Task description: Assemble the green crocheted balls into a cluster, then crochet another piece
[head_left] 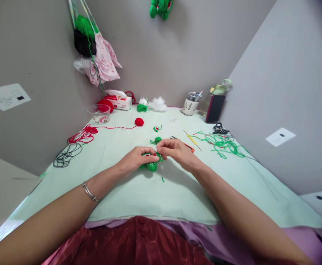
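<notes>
Near the middle of the pale green cloth, my left hand (137, 158) grips a green crocheted piece (151, 166) with some red and white on it. Its thumb and fingers are closed round the upper part. My right hand (174, 151) meets it from the right, thumb and forefinger pinched together at the piece's upper edge. What that pinch holds is too small to make out. A small green ball-shaped piece (158, 140) with a yarn tail lies just beyond the fingertips. Farther back is a small green and red piece (156, 129).
Orange-handled scissors (190, 148) and a yellow crochet hook (192, 140) lie right of my hands. Green yarn scraps (224, 145) spread farther right; red yarn (83, 134) and dark cord (65, 156) lie left. Behind stand a tub (98, 115), pen cup (191, 105) and phone (215, 108).
</notes>
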`<act>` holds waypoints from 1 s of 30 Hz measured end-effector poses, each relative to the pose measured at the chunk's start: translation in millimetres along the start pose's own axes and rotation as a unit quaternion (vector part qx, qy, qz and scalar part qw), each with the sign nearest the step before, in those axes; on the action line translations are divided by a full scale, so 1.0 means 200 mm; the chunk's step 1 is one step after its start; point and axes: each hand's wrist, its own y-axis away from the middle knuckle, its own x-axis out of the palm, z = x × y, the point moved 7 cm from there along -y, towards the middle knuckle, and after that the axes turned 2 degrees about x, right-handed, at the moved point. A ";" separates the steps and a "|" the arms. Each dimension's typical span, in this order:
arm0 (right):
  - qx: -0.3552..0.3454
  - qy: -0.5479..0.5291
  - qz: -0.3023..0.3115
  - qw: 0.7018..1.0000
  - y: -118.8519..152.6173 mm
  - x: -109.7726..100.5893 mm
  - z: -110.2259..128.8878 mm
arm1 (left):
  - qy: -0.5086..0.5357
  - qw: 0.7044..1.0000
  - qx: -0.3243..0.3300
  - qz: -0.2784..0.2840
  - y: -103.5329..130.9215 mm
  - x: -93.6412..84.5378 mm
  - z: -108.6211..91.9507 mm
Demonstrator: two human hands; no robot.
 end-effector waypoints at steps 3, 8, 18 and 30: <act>-0.003 -0.056 -0.068 0.996 -0.02 -0.02 -0.03 | 0.001 1.000 0.005 -0.019 -0.01 -0.02 -0.01; -0.008 -0.177 -0.154 0.972 -0.06 -0.13 -0.07 | 0.001 1.000 -0.001 -0.025 -0.01 -0.03 -0.01; -0.005 0.018 -0.105 0.994 -0.03 -0.21 -0.02 | 0.026 1.000 -0.012 -0.012 0.00 -0.02 0.00; -0.115 0.191 -0.126 0.967 0.02 -0.14 0.11 | 0.012 1.000 0.005 -0.012 0.00 -0.04 -0.02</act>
